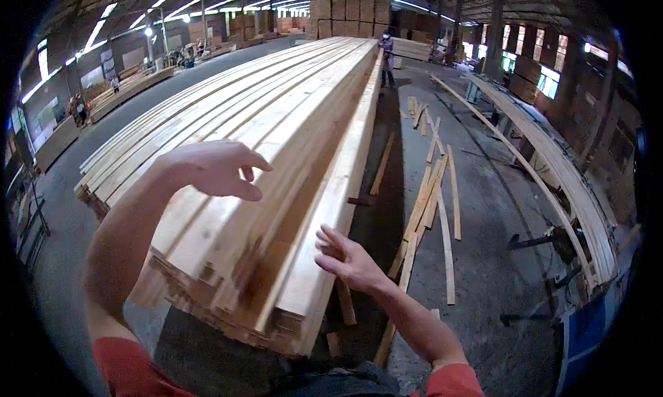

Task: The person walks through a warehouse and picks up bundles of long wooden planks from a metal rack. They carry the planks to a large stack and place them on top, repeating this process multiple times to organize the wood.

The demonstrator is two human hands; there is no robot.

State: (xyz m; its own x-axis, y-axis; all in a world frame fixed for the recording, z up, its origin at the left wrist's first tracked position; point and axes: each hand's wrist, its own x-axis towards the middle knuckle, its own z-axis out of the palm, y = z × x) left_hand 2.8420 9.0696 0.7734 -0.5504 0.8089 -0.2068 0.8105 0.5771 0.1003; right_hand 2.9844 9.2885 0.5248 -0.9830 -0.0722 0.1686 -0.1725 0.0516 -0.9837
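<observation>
A long stack of pale wooden boards (207, 124) runs from just in front of me toward the far end of the hall. Over its top, my left hand (222, 170) hangs with curled fingers and the thumb apart, holding nothing. At the stack's right side lies a separate row of boards (336, 183), divided from the rest by a deep gap (304, 210). My right hand (345, 260) is beside the near part of that row, fingers loosely spread and nothing in them. Whether its fingertips touch the board's edge, I cannot tell.
Several loose wood strips (421, 210) lie scattered on the concrete floor right of the stack. Farther right, long boards rest on a machine bench (552, 162). A person (387, 55) stands by the stack's far end. Tall piles of timber (349, 17) rise behind.
</observation>
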